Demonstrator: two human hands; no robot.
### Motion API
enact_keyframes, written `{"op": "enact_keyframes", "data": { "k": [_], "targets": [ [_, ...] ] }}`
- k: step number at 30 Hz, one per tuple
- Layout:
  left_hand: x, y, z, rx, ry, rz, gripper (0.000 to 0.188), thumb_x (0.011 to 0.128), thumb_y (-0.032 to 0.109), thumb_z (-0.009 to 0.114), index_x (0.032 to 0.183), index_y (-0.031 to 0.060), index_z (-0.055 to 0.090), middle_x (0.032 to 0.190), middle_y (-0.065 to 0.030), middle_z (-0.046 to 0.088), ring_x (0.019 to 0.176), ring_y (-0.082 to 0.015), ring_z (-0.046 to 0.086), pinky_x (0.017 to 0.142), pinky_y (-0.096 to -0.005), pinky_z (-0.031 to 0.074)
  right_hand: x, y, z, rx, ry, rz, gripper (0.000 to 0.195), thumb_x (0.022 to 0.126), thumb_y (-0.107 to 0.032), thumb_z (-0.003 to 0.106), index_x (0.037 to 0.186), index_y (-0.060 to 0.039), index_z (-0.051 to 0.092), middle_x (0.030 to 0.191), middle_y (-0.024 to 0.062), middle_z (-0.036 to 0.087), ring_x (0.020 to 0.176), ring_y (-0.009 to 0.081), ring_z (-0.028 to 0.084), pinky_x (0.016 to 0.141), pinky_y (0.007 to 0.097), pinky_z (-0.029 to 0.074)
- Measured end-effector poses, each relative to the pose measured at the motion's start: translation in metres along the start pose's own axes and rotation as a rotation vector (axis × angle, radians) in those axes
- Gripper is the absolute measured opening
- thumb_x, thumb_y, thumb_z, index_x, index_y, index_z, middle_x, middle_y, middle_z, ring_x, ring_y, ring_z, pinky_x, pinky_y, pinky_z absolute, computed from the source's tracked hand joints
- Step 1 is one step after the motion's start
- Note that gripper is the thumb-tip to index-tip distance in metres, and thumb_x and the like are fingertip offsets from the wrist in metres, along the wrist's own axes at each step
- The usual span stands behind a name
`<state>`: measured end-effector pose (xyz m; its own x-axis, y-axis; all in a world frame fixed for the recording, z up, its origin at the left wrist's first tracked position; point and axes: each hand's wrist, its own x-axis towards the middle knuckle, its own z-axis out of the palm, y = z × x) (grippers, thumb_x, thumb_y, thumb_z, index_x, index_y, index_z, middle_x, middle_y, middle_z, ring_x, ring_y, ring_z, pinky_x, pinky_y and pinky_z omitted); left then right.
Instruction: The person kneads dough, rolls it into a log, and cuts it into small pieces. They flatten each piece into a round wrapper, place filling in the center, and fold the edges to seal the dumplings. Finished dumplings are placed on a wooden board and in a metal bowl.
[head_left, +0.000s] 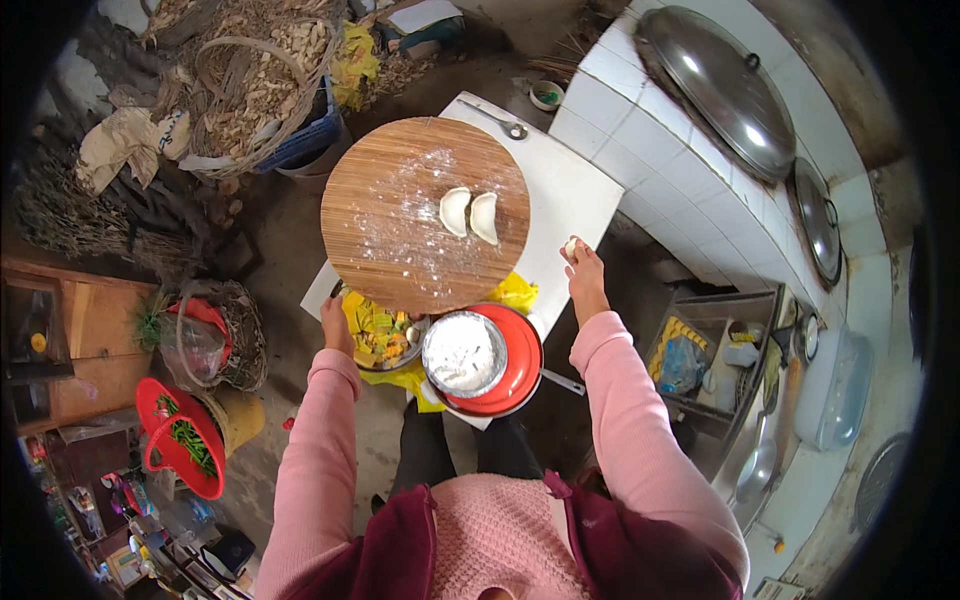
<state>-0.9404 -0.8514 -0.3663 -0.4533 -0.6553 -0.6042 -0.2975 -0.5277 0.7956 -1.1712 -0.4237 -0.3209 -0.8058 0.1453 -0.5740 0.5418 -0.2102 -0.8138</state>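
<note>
My right hand (586, 279), out past the right edge of the white table (574, 199), holds a small pale lump of dough (571, 247) in its fingertips. My left hand (337, 327) is at the left rim of a metal bowl (382, 367) of yellow and orange vegetable pieces. A small dark thing shows at its fingertips, and its grip is partly hidden. Beyond both hands lies a round wooden board (397, 202) dusted with flour. Two folded dumplings (454, 211) (484, 217) rest side by side on its right half.
A metal bowl of flour (465, 354) sits on a red lid (523, 360) nearest my body. A spoon (502, 124) lies at the table's far edge. The white-tiled stove (622, 105) with metal lids (720, 90) stands right; a wicker basket (255, 90) and red bag (184, 450) are left.
</note>
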Motion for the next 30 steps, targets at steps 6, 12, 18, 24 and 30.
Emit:
{"op": "enact_keyframes", "data": {
  "k": [6, 12, 18, 24, 30],
  "targets": [
    [0.081, 0.015, 0.039, -0.005, -0.008, -0.012, 0.049, 0.099, 0.028, 0.047, 0.137, -0.0021, 0.043, 0.135, -0.0117, 0.052, 0.119, -0.0246, 0.052, 0.097, -0.0373, 0.043, 0.069, 0.005, 0.073, -0.075, -0.090, -0.145, 0.024, 0.099, -0.029, 0.055, 0.115, -0.0149, 0.064, 0.099, -0.0016, 0.066, 0.094, 0.0119, 0.064, 0.087, 0.0441, 0.039],
    [0.090, 0.017, 0.057, -0.241, 0.196, 0.100, 0.040, 0.099, 0.028, 0.044, 0.117, -0.0040, 0.059, 0.111, -0.0107, 0.064, 0.095, -0.0227, 0.061, 0.083, -0.0351, 0.048, 0.085, 0.031, 0.109, 0.184, -0.127, -0.152, 0.023, 0.099, -0.017, 0.053, 0.109, 0.0010, 0.064, 0.094, 0.0053, 0.065, 0.082, 0.0154, 0.061, 0.073, 0.0267, 0.047],
    [0.088, 0.013, -0.032, -0.166, 0.555, 0.036, 0.050, 0.093, 0.038, 0.053, 0.111, -0.0074, 0.064, 0.108, -0.0111, 0.067, 0.093, -0.0235, 0.063, 0.082, -0.0376, 0.050, 0.036, 0.080, 0.154, 0.261, -0.263, -0.082, 0.018, 0.094, -0.015, 0.061, 0.103, -0.0001, 0.067, 0.090, 0.0056, 0.067, 0.074, 0.0148, 0.060, 0.069, 0.0283, 0.051],
    [0.085, 0.012, -0.142, -0.220, 0.515, 0.085, 0.045, 0.098, 0.034, 0.053, 0.119, -0.0044, 0.060, 0.118, -0.0078, 0.064, 0.103, -0.0221, 0.060, 0.091, -0.0342, 0.046, -0.018, 0.098, 0.194, -0.073, -0.374, 0.064, 0.019, 0.094, -0.015, 0.062, 0.104, -0.0005, 0.069, 0.085, 0.0071, 0.068, 0.073, 0.0144, 0.064, 0.063, 0.0301, 0.053],
    [0.080, 0.008, -0.169, -0.232, 0.527, 0.060, 0.047, 0.099, 0.037, 0.053, 0.121, -0.0041, 0.059, 0.120, -0.0075, 0.063, 0.103, -0.0213, 0.059, 0.093, -0.0337, 0.045, 0.034, 0.055, 0.193, -0.654, -0.133, -0.190, 0.021, 0.094, -0.016, 0.057, 0.105, -0.0105, 0.074, 0.073, 0.0068, 0.068, 0.057, 0.0143, 0.064, 0.061, 0.0277, 0.053]
  ]
}}
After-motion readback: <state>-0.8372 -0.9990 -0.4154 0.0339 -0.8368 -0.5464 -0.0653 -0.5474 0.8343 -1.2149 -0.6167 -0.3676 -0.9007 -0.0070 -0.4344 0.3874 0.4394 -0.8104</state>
